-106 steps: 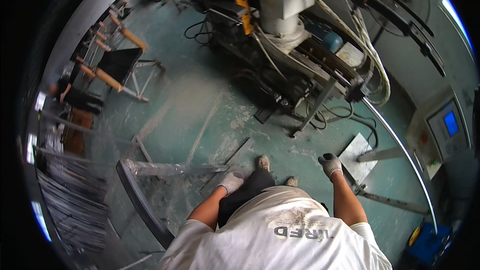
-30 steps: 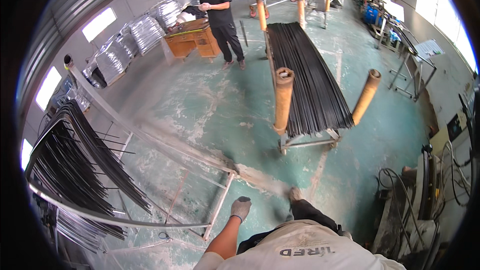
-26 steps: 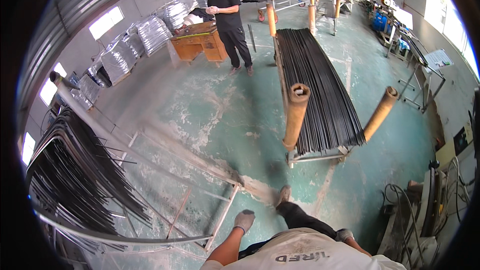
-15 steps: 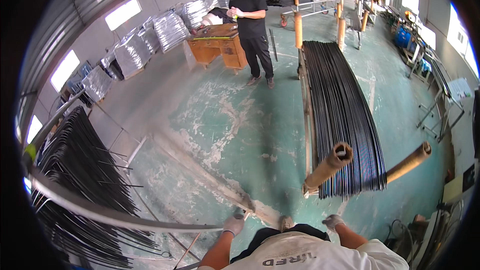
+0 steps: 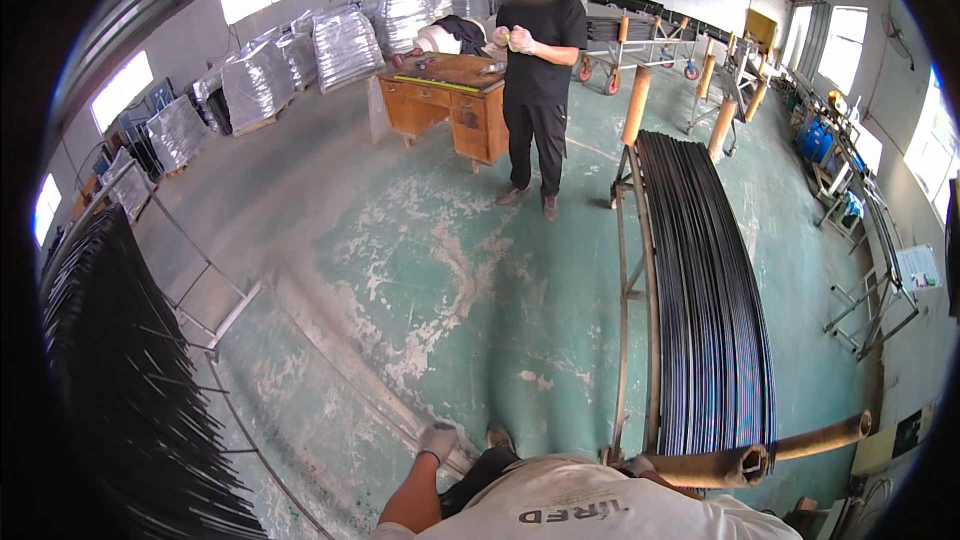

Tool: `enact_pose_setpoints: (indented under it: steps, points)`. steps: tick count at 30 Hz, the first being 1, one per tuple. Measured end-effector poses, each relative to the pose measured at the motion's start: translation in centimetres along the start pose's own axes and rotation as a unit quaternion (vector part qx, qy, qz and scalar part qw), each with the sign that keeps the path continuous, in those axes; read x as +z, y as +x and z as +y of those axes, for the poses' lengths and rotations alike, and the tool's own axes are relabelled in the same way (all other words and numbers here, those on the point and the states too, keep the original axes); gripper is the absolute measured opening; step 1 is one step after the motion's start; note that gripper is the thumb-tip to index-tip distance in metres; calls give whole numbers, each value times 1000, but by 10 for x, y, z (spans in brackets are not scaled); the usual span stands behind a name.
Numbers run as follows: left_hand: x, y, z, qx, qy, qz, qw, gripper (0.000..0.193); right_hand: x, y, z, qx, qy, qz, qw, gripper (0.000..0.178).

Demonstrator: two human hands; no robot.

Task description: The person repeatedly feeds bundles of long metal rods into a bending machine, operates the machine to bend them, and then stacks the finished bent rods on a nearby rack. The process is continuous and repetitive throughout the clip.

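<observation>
My left hand (image 5: 437, 442), in a pale glove, hangs low beside my left leg, above the floor. Its fingers look curled in, and nothing shows in them. My right hand (image 5: 636, 464) is at the near end of the rack on my right, next to a thick brown tube (image 5: 715, 466). The tube and my shirt mostly hide this hand, so its fingers and grip do not show. Long black strips (image 5: 705, 290) lie side by side along that rack (image 5: 632, 320). The near tube leans across their closest ends.
On the left, a metal frame (image 5: 235, 320) holds a dense bundle of black strips (image 5: 110, 370). A person in black (image 5: 540, 70) stands ahead beside a wooden desk (image 5: 480, 125). Wrapped pallets (image 5: 255, 90) line the far wall. Wheeled racks (image 5: 650, 50) stand beyond; metal stands (image 5: 870, 310) are at right.
I have come closer to the right-hand rack. My right hand has moved to its near tube. My left hand is now farther from the left frame, whose curved bar no longer crosses beside it.
</observation>
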State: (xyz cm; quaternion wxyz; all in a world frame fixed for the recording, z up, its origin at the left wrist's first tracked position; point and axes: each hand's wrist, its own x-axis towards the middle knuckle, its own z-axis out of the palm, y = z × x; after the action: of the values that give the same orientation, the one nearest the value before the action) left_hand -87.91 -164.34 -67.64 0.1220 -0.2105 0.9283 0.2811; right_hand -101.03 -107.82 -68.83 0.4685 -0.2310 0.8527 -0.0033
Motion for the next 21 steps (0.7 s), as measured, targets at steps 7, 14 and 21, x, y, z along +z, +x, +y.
enact_pose_setpoints:
  steps: [7,14,21]
  points:
    - [-120,131,15,-128,-165,64,976,29,-10,82,10,225,148,19,963,68]
    - [-89,215,-81,-40,-90,-247,964,28,-187,177,-63,130,206,64,968,54]
    - [-178,329,-100,-360,-280,125,881,24,-342,405,-53,145,82,-63,984,75]
